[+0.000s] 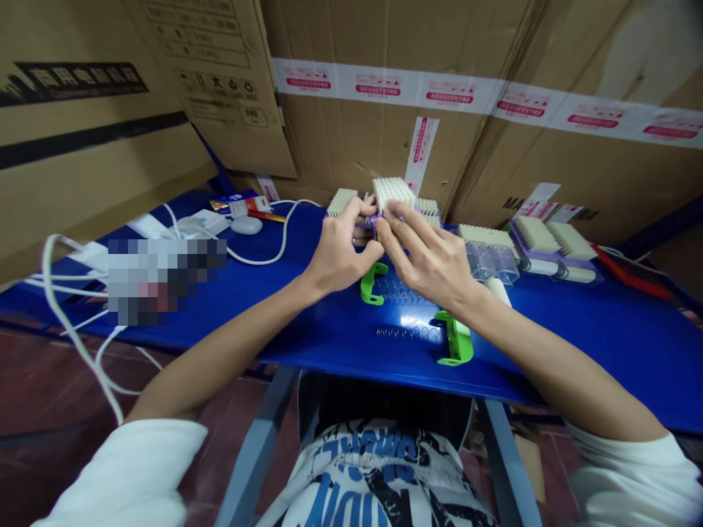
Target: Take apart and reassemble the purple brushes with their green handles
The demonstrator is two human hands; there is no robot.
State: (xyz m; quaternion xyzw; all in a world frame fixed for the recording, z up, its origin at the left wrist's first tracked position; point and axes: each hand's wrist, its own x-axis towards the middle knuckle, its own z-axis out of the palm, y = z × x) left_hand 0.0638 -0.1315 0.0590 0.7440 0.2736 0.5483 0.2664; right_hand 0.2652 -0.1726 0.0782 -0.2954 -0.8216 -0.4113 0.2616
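Note:
Above the blue table, both my hands are closed around a purple plastic piece topped by a cream ridged block (394,190). My left hand (343,245) grips it from the left, thumb and fingers at its lower edge. My right hand (425,256) presses its fingers against the near side, covering much of the purple part. Below my hands lie a green bracket (374,284) and several thin coil springs (409,333). Another green bracket (457,340) rests under my right forearm, close to a white roller (499,291). More cream ridged blocks (343,200) show behind my hands.
Along the table's back right stand clear plastic covers (491,262), purple units with cream blocks (535,236) and a red tool-like item (631,274). At left are white cables (49,271) and a white mouse (247,225). Cardboard boxes (351,139) wall off the back.

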